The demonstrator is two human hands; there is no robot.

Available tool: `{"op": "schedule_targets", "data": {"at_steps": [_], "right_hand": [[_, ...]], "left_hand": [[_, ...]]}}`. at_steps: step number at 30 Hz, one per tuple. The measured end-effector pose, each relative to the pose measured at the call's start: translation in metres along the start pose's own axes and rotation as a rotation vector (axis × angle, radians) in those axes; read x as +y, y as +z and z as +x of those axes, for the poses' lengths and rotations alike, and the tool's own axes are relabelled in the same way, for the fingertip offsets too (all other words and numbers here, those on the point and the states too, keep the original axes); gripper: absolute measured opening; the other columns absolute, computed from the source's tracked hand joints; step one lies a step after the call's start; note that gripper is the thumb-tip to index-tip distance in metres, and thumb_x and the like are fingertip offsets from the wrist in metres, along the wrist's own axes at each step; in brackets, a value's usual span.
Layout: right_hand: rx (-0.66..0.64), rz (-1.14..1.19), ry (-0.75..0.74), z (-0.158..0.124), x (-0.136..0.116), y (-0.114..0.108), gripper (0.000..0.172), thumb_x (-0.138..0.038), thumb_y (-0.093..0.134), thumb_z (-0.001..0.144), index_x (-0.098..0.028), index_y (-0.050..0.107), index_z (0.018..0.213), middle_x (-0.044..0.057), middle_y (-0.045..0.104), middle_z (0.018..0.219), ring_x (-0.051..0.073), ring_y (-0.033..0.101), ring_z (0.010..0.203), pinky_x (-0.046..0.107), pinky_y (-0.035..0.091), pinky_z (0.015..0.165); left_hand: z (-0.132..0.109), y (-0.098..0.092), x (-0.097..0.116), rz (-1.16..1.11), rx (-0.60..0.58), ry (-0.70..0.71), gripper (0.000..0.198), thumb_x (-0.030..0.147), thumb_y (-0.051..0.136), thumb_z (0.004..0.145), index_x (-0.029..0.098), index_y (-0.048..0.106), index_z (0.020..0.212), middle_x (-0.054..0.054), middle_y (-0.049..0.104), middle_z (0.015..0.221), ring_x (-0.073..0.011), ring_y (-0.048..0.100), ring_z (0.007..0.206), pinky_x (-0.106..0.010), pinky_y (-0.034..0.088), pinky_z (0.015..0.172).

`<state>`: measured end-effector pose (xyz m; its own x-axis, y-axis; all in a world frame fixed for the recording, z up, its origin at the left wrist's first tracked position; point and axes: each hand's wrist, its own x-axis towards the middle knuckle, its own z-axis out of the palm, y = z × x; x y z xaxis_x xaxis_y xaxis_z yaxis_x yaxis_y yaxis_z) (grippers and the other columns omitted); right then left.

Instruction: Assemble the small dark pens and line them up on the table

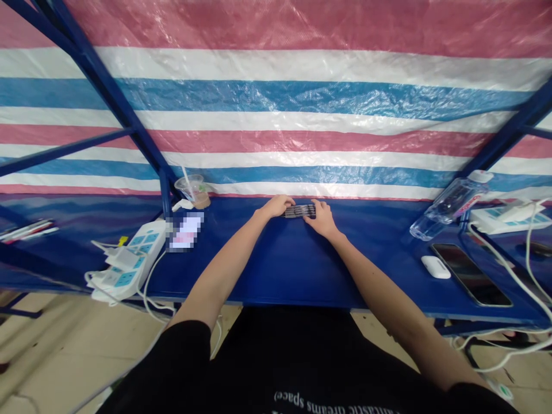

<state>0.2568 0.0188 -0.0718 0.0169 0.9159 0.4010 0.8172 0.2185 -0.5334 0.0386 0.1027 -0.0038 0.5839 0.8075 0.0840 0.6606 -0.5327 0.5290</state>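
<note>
Hands lay stretched forward together at the far edge of the blue tabletop (276, 270), close under the red, white and blue striped woven tarp (276, 109). Between them sat a small dark rectangular block (300, 211) with pale glints along its top, resting flat on the table surface. The left hand (278, 205) was curled over the block's left end, fingers bent and closed around it. The right hand (321, 218) gripped the right end in the same way, its fingers folded down over the top edge and its thumb side hidden, so how hard it pinched could not be told. Both hands touched the block and nearly met across it.

Well to the left of the left hand stood a clear plastic cup with a straw (195, 190), and nearer the person on that side lay a white power strip with blue sockets (129, 260) and its tangle of white cords. Well to the right of the right hand a clear plastic water bottle (451, 207) lay tilted, with a white oval earbud case (435, 267) and a black smartphone (472, 282) flat on the table just beside each other.
</note>
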Motion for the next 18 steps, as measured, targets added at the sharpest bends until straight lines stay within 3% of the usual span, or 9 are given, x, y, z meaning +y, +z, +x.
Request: {"op": "schedule_targets", "data": {"at_steps": [11, 18], "right_hand": [[0.014, -0.011, -0.004, -0.0004, -0.0018, -0.0014, 0.072, -0.043, 0.073, 0.08, -0.018, 0.052, 0.144, 0.018, 0.057, 0.128, 0.038, 0.053, 0.115, 0.052, 0.047, 0.1], [0.005, -0.002, 0.008, -0.0013, -0.0054, -0.0048, 0.072, -0.042, 0.073, 0.08, -0.017, 0.052, 0.144, 0.018, 0.056, 0.128, 0.038, 0.053, 0.116, 0.051, 0.047, 0.101]], "left_hand": [[-0.0049, 0.0075, 0.0027, -0.169, 0.053, 0.002, 0.029, 0.003, 0.058, 0.085, 0.014, 0.079, 0.101, -0.008, 0.079, 0.102, -0.0195, 0.073, 0.092, -0.034, 0.057, 0.094], [-0.0064, 0.0072, -0.0013, -0.118, 0.098, 0.048, 0.031, 0.005, 0.055, 0.086, 0.015, 0.08, 0.102, -0.009, 0.079, 0.105, -0.0228, 0.073, 0.099, -0.038, 0.056, 0.098]]}}
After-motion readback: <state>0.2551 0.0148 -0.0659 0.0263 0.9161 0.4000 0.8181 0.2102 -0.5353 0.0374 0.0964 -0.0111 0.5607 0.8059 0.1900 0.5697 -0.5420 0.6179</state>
